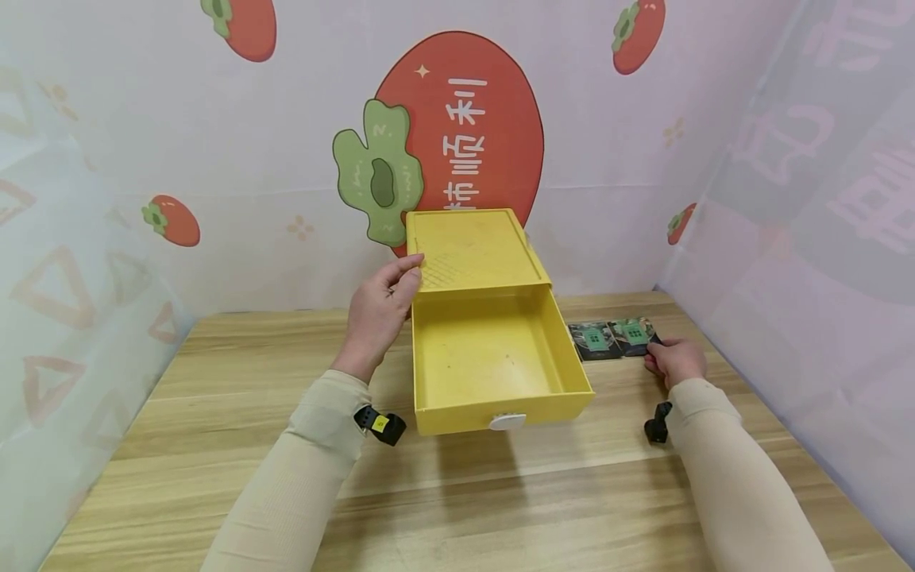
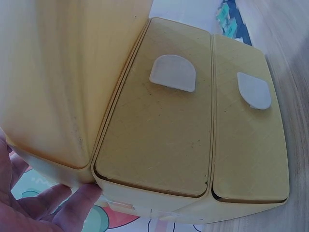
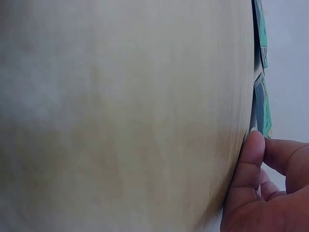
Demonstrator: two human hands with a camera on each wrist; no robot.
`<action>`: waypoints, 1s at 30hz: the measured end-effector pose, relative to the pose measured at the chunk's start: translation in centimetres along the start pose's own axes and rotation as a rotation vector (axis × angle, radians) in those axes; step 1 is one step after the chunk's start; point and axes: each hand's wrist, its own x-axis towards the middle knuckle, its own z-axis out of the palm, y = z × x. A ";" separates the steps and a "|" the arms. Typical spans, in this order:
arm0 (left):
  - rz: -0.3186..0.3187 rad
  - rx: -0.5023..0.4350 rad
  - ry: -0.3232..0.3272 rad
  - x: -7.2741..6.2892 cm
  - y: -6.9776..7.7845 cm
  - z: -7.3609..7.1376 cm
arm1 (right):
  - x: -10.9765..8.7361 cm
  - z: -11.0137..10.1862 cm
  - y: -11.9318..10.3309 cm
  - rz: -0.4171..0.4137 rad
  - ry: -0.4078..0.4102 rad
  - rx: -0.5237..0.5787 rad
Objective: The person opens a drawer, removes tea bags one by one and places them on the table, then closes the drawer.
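A yellow plastic drawer cabinet stands at the back of the table with its top drawer pulled out, bare inside. Two lower drawers with white tabs are closed in the left wrist view. My left hand touches the cabinet's upper left side, its fingertips against the wall near the front edge. To the right of the cabinet lie two flat black-and-green packets side by side. The left packet rests on the table. My right hand pinches the near right corner of the right packet between thumb and finger.
A wood-grain table spreads out in front and to both sides. Pale printed cloth with persimmon pictures hangs behind it and along both sides. The pulled-out drawer juts over the table between my forearms.
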 end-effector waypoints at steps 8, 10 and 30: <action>0.002 0.006 -0.005 0.0 0.1 0.0 | -0.4 -0.1 -0.1 0.004 -0.003 -0.031; 0.002 0.004 -0.005 0.0 0.1 0.0 | -0.4 -0.1 -0.2 0.004 -0.004 -0.031; 0.004 0.018 0.005 0.1 -0.1 0.1 | -0.3 0.0 0.0 -0.005 -0.004 0.000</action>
